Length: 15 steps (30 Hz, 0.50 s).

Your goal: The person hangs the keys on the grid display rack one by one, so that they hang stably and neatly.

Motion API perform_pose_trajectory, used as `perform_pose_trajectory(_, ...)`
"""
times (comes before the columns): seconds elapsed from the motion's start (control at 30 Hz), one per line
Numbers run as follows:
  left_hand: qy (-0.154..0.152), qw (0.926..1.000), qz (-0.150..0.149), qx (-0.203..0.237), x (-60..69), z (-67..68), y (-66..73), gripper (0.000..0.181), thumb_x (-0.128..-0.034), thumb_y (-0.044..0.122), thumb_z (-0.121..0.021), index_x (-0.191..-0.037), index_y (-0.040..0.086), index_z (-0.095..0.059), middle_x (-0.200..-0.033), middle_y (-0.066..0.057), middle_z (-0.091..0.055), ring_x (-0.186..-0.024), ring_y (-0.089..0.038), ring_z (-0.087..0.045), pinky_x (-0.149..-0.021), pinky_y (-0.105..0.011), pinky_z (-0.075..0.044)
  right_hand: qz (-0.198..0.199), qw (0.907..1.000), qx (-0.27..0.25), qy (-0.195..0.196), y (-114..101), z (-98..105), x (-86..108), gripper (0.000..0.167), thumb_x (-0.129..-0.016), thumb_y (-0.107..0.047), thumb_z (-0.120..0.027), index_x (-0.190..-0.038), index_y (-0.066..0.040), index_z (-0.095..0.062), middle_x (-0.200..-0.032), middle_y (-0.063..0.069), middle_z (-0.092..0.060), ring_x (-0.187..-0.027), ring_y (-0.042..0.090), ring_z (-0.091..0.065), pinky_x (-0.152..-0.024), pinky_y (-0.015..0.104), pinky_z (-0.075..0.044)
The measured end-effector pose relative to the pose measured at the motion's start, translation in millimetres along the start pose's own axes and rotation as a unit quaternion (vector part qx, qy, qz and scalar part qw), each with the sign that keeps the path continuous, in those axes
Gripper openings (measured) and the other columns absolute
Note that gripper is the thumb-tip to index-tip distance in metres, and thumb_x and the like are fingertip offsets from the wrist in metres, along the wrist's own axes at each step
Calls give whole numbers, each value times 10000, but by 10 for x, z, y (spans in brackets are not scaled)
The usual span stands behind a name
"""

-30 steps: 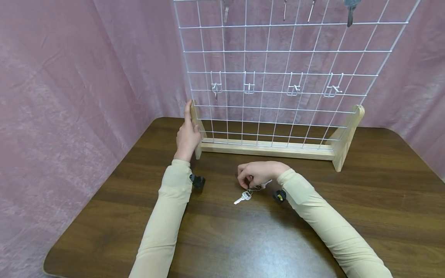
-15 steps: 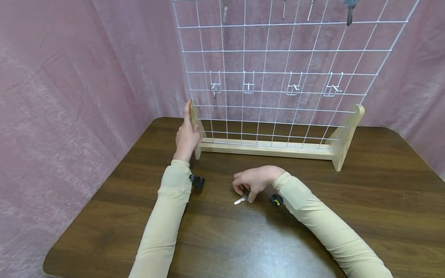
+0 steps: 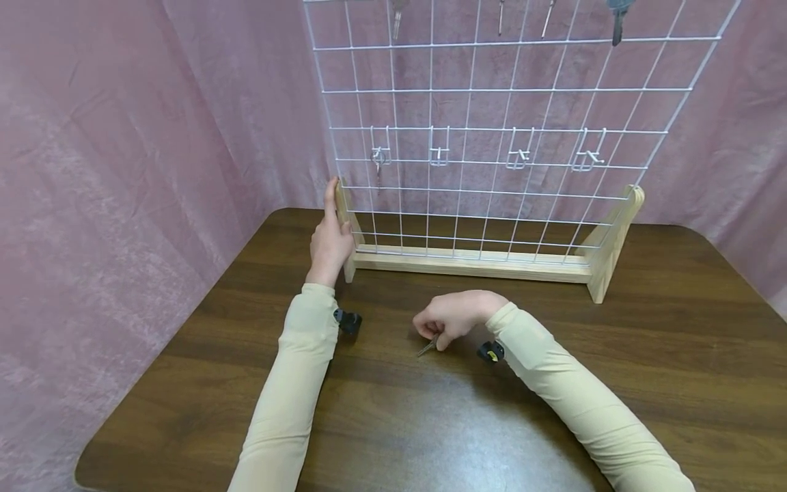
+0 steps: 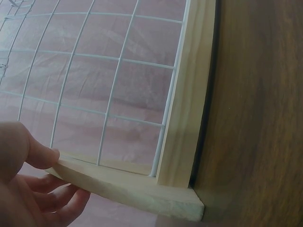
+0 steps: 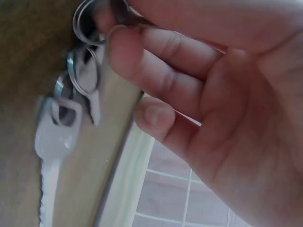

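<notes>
My right hand [image 3: 453,316] is low over the table, pinching a bunch of keys by its rings. In the right wrist view, linked metal rings [image 5: 75,26] lie at the fingertips. From them hang a large silver key [image 5: 54,135] and a smaller key [image 5: 94,106]; part of the bunch is behind the fingers. My left hand [image 3: 330,246] grips the left wooden side piece [image 4: 128,191] of a display stand, thumb on one face and fingers on the other. A white wire grid [image 3: 472,89] rises from that stand.
Several white hooks, such as this hook [image 3: 518,158], are on the grid's lower row. A ring with a key [image 3: 378,160] hangs on the leftmost one. More keys, including a dark-headed key [image 3: 618,20], hang near the top. Pink curtain [image 3: 154,171] surrounds the brown table [image 3: 203,383].
My right hand has shifted slightly left and toward me, and its fingers have closed on the key bunch. The key has turned edge-on beneath them. The left hand keeps its place on the stand.
</notes>
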<state>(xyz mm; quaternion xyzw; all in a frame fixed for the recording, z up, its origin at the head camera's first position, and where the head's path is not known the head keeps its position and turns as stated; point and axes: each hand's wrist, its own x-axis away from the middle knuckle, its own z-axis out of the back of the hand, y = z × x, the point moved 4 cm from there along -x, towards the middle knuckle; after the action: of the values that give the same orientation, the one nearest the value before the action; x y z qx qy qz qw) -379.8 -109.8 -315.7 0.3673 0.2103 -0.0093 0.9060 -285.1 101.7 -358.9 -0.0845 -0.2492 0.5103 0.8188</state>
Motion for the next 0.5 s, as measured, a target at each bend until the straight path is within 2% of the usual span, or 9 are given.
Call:
perform_pose_trajectory(0.17,-58,10000,68,-11,3,-5,4,846,-972,80,-497,-1486,518,13,-1275,-284,-589,-745,-399,-638,-606,-459,-490,41,9993,6,368,5,108,91,137,-859,-87,-680,-856,-103,-544,-648,-106,-428,-567,0,-424,-561,158,-375)
perform_pose_trajectory(0.27,-59,10000,74,-29,1,-2,0,845,-971,80,-496,-1486,518,11,-1290,-280,-582,-753,-403,-638,-610,-460,-490,52,9978,113,644,10,181,153,90,-875,-103,-655,-901,-102,-569,-660,-106,-464,-588,-6,-438,-579,164,-380)
perform_pose_trajectory(0.5,-33,10000,26,-34,3,6,7,850,-966,65,-495,-1490,511,4,-1291,-279,-582,-703,-379,-615,-575,-439,-473,82,9883,125,1520,61,341,294,141,-876,-51,-643,-1006,-102,-624,-826,-27,-620,-753,42,-541,-718,222,-480)
